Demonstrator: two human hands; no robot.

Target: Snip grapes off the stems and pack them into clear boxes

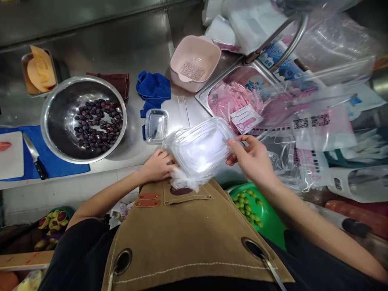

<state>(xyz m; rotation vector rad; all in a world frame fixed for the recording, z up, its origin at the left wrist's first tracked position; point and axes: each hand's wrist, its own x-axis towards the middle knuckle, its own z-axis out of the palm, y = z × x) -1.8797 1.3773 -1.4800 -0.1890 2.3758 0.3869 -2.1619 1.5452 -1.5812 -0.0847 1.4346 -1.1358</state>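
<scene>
A stack of clear plastic lids (204, 147), partly in a crinkled plastic bag (189, 178), is held up in front of my apron. My left hand (159, 165) has its fingers curled on the bag at the stack's left side. At the right edge, my right hand (250, 155) pinches the lids between thumb and fingers. A small clear plastic container (157, 126) stands on the steel counter (136, 149) just beyond my left hand. Motion and glare blur the stack, so single lids are hard to tell apart.
A steel bowl (50, 135) of dark grapes stands left, near a knife (35, 155) and cutting board (12, 161). Beyond are a blue cloth (154, 89) and pink basket (195, 60). Bagged packaging (324, 125) crowds the right; a green basin (269, 220) of green fruit sits below.
</scene>
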